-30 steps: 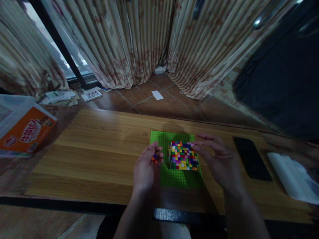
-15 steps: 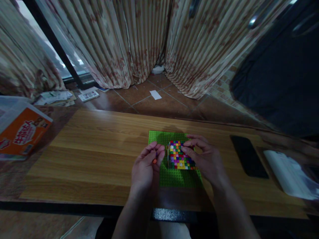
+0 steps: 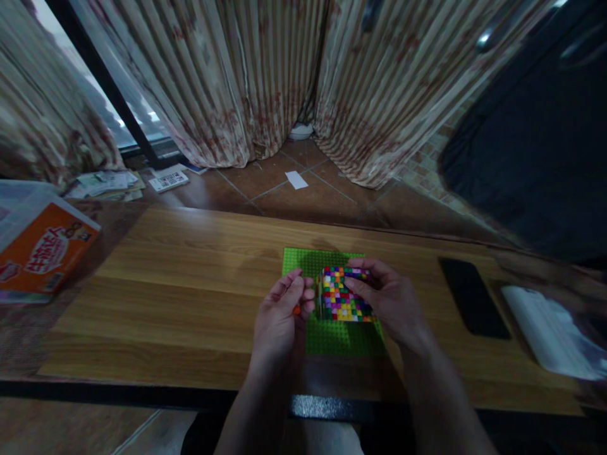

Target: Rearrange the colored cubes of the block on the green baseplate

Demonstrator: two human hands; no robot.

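Note:
A block built of many small multicoloured toy bricks (image 3: 340,297) stands on a green studded baseplate (image 3: 327,341). My right hand (image 3: 396,300) is closed on the block's right part, its thumb on the near face and its fingers over the far upper edge. To the left of the block, my left hand (image 3: 279,313) is curled with the fingertips close together. A small orange brick (image 3: 296,309) shows between its fingers; anything else inside the palm is hidden. A narrow gap separates the left fingertips from the block.
The baseplate lies on a wooden table (image 3: 165,297). Right of my hands are a black phone (image 3: 474,297) and a white object (image 3: 545,332). A clear plastic tub with an orange label (image 3: 52,249) stands at the left. Curtains (image 3: 213,82) hang beyond the table.
My right fingers have shifted from a pinch at the block's near face to a hold over its upper edge. My left fingers have drawn closer together, covering more of the orange brick.

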